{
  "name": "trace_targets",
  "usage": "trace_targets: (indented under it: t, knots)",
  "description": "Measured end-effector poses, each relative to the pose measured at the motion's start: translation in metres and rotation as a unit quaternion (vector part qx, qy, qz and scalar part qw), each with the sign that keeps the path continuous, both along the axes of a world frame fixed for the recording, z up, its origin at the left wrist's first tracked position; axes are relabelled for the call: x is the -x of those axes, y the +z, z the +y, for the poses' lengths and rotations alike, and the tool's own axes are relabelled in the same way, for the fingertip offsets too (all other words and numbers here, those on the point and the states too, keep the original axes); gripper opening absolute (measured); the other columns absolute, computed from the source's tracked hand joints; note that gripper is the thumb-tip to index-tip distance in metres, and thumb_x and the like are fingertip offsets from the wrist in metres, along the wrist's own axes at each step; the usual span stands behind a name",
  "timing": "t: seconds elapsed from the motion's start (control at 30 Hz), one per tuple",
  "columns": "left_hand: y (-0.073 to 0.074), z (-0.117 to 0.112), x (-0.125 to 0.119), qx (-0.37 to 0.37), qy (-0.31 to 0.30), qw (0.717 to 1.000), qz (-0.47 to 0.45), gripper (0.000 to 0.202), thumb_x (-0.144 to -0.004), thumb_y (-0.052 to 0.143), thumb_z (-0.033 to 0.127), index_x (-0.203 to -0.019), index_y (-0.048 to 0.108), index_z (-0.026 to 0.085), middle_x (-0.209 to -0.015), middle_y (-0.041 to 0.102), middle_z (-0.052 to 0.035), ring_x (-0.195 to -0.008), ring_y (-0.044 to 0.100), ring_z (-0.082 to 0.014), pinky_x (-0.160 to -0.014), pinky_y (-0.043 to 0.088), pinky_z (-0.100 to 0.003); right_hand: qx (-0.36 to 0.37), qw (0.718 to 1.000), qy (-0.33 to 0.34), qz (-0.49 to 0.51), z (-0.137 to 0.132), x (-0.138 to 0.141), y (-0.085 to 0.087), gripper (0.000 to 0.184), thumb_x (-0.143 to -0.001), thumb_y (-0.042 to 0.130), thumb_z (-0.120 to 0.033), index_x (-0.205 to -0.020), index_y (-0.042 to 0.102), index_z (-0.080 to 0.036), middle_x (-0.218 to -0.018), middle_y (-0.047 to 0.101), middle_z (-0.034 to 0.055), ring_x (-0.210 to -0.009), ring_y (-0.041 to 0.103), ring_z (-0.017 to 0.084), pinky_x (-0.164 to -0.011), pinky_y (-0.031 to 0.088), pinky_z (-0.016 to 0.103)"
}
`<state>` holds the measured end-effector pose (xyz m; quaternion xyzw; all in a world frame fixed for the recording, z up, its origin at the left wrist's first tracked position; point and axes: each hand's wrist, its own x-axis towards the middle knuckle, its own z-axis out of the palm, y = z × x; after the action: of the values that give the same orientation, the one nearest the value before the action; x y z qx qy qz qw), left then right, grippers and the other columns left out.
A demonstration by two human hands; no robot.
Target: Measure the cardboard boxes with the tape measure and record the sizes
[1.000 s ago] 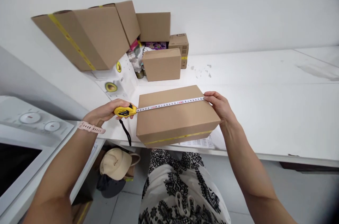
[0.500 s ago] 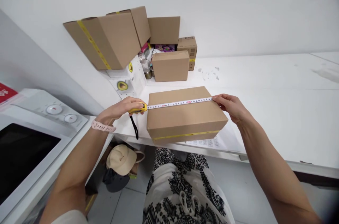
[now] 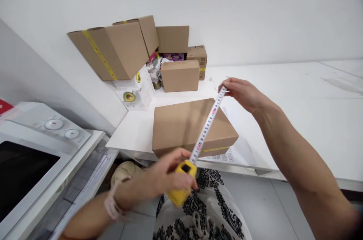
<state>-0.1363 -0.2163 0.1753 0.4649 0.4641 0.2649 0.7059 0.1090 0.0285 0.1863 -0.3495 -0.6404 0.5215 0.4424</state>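
My left hand (image 3: 170, 174), blurred by motion, grips the yellow case of a tape measure (image 3: 182, 185) in front of the table edge. Its white blade (image 3: 207, 126) runs slantwise up and away to my right hand (image 3: 236, 90), whose fingers pinch the far end. The blade hangs above a closed cardboard box (image 3: 181, 123) lying on the white table, crossing over its right part. Yellow tape shows along the box's near side. A printed sheet (image 3: 244, 151) sticks out from under the box on the right.
Behind the box stand a smaller carton (image 3: 180, 76), a taped carton (image 3: 202, 56) and large cartons (image 3: 124, 49) stacked on white avocado-print boxes (image 3: 136, 96). A white microwave (image 3: 36, 157) is at the left. The white table (image 3: 289, 119) stretches right along the wall.
My left hand has swung the tape case from the box's left edge toward me. My right hand has moved up and slightly left with the blade end. The tape has lifted off the box top.
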Motion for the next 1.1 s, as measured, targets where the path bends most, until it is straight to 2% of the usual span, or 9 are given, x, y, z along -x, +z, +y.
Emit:
trace_targets:
  t: [0.1,0.17,0.3,0.37,0.47,0.57,0.7,0.87,1.1]
  knots:
    - [-0.037,-0.016,-0.052,0.018,0.027,0.987,-0.156,0.073,-0.070,0.087,0.052,-0.127,0.053,0.023,-0.102,0.068,-0.0096,-0.081,0.067,-0.0197,-0.071,0.053,-0.034,-0.030,0.990,0.088,-0.110,0.015,0.033,0.006,0.023,-0.077,0.076,-0.043,-0.073,0.070,-0.021,-0.091,0.071,0.0055,-0.094,0.060,0.022,-0.092,0.044,0.037]
    - [-0.053,-0.016,-0.079,0.008,0.089,0.977,-0.195,0.082,-0.065,0.088,0.060,-0.129,0.050,0.026,-0.106,0.065,-0.0097,-0.077,0.066,-0.0192,-0.062,0.050,-0.032,-0.011,0.975,0.127,-0.181,0.027,0.054,0.001,0.024,-0.076,0.078,-0.042,-0.071,0.068,-0.021,-0.085,0.069,0.0045,-0.085,0.058,0.021,-0.085,0.045,0.036]
    - [-0.064,-0.012,-0.104,-0.037,0.182,0.962,-0.202,0.088,-0.068,0.084,0.067,-0.138,0.046,0.029,-0.101,0.064,-0.0086,-0.079,0.064,-0.0205,-0.064,0.047,-0.033,0.037,0.963,0.126,-0.234,0.042,0.074,-0.018,0.026,-0.075,0.080,-0.042,-0.073,0.064,-0.022,-0.073,0.064,0.0015,-0.068,0.054,0.018,-0.067,0.045,0.032]
    - [-0.069,-0.014,-0.107,-0.045,0.193,0.961,-0.195,0.096,-0.069,0.082,0.069,-0.146,0.041,0.028,-0.098,0.065,-0.0094,-0.080,0.064,-0.0216,-0.067,0.047,-0.034,0.040,0.963,0.124,-0.236,0.043,0.075,-0.026,0.024,-0.075,0.078,-0.041,-0.074,0.064,-0.022,-0.073,0.065,0.0013,-0.068,0.056,0.018,-0.064,0.046,0.031]
    - [-0.079,-0.018,-0.111,-0.041,0.195,0.959,-0.202,0.114,-0.064,0.081,0.074,-0.153,0.030,0.026,-0.094,0.067,-0.0097,-0.075,0.063,-0.0226,-0.065,0.045,-0.034,0.034,0.963,0.141,-0.228,0.041,0.071,-0.032,0.024,-0.074,0.078,-0.040,-0.071,0.064,-0.021,-0.071,0.066,0.0012,-0.066,0.058,0.017,-0.062,0.047,0.030]
    - [-0.080,-0.021,-0.114,-0.021,0.177,0.961,-0.211,0.121,-0.061,0.081,0.075,-0.156,0.025,0.025,-0.097,0.066,-0.0103,-0.075,0.063,-0.0234,-0.062,0.045,-0.034,0.063,0.965,0.161,-0.195,0.039,0.069,-0.034,0.025,-0.069,0.081,-0.041,-0.068,0.066,-0.021,-0.070,0.068,0.0018,-0.064,0.059,0.017,-0.060,0.048,0.030]
    - [-0.069,-0.023,-0.112,-0.001,0.154,0.967,-0.204,0.125,-0.062,0.083,0.073,-0.159,0.018,0.026,-0.102,0.065,-0.0110,-0.076,0.061,-0.0219,-0.065,0.046,-0.034,0.079,0.966,0.162,-0.185,0.038,0.067,-0.032,0.024,-0.065,0.084,-0.039,-0.065,0.068,-0.021,-0.069,0.069,0.0027,-0.064,0.061,0.018,-0.059,0.049,0.031]
    - [-0.065,-0.023,-0.109,-0.003,0.174,0.967,-0.187,0.124,-0.069,0.083,0.066,-0.162,0.011,0.026,-0.106,0.068,-0.0125,-0.085,0.064,-0.0237,-0.075,0.049,-0.037,0.054,0.968,0.157,-0.189,0.037,0.068,-0.030,0.022,-0.067,0.082,-0.036,-0.063,0.067,-0.020,-0.066,0.067,0.0029,-0.061,0.058,0.016,-0.059,0.047,0.031]
    - [-0.065,-0.011,-0.106,-0.024,0.210,0.959,-0.188,0.121,-0.071,0.083,0.061,-0.164,0.012,0.026,-0.097,0.071,-0.0097,-0.086,0.068,-0.0262,-0.074,0.051,-0.038,0.042,0.964,0.164,-0.203,0.027,0.063,-0.023,0.020,-0.070,0.079,-0.032,-0.064,0.063,-0.021,-0.066,0.062,0.0012,-0.059,0.055,0.016,-0.059,0.044,0.032]
